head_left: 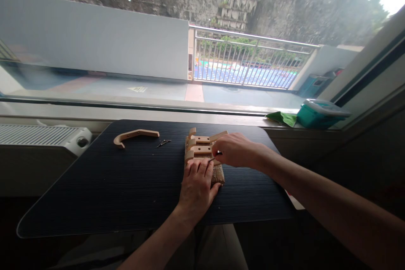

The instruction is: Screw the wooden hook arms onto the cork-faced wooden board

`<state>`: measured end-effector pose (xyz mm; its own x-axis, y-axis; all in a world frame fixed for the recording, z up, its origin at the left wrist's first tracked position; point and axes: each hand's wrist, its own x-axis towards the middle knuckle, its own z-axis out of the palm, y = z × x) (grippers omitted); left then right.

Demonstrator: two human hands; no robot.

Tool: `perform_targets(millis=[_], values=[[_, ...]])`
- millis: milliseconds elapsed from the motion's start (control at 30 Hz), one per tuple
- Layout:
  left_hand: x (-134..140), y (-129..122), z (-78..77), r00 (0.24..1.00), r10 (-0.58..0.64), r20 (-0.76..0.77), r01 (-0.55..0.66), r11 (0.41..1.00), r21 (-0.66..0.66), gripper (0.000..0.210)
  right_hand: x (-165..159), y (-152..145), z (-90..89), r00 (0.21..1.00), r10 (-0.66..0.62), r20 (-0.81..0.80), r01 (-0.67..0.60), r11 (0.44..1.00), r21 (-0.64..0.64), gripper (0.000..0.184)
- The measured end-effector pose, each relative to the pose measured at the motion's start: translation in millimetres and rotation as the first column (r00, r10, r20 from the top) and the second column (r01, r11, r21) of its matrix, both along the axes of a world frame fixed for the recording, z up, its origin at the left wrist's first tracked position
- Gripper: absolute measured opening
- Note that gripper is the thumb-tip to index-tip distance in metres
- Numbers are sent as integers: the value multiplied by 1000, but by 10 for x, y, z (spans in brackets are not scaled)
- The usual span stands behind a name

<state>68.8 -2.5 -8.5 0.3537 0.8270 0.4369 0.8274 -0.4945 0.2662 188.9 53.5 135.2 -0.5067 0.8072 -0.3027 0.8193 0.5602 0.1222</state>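
Note:
A brown board (219, 175) with a rough, wrapped-looking surface lies on the dark table. Several pale wooden hooks (202, 149) sit side by side across it, with dark screw holes in their flat middles. My left hand (198, 181) is over the nearest hook, fingers on top and thumb along the board's near edge, gripping both. In my closed right hand (236, 150) is a thin screwdriver-like tool (211, 160), mostly hidden by the fingers, its tip by my left fingertips. A loose wooden hook (136, 133) and several small screws (163, 143) lie to the left.
The dark table (110, 194) stands against a window sill. A white radiator (44, 137) is at its left. On the sill at the right are a teal lidded box (321, 114) and a green cloth (281, 118). A pale flat item (295, 200) shows below my right forearm.

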Motion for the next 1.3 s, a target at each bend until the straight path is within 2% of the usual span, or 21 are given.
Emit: perform_targets(millis=[233, 400, 467, 567, 633, 733, 867, 1033, 1167, 1300], values=[[6, 12, -7, 1000, -1, -4, 1, 1000, -5, 52, -112, 85, 18, 995, 65, 71, -63, 997, -36, 22], [6, 1, -4, 1000, -1, -1, 1, 1000, -7, 53, -269, 253, -2, 984, 155, 89, -149, 986, -74, 28], [5, -2, -1, 1000, -5, -2, 4, 1000, -13, 55, -293, 334, -19, 985, 145, 96, -134, 985, -112, 30], [6, -1, 8, 1000, -3, -7, 3, 1000, -16, 55, -297, 385, 9, 991, 59, 119, -43, 990, -132, 34], [5, 0, 15, 1000, -3, -6, 3, 1000, -10, 55, -298, 350, 81, 990, 28, 137, -7, 989, -149, 40], [3, 0, 19, 1000, -7, 5, 7, 1000, 3, 53, -296, 236, 226, 982, 64, 179, -16, 967, -256, 53], [3, -1, 5, 1000, -7, 5, 7, 1000, 3, 53, -253, 137, 319, 985, 106, 134, -79, 978, -193, 38], [6, -2, -6, 1000, -8, 5, 8, 1000, 18, 53, -214, 169, 203, 988, 150, 31, -146, 985, -90, 26], [8, -7, 13, 1000, -7, -2, 7, 1000, 2, 54, -235, 214, 127, 997, 71, -1, -71, 997, -24, 30], [12, -5, 21, 1000, -1, -11, 0, 1000, -11, 54, -220, 211, 187, 999, 17, 41, -16, 999, -27, 35]])
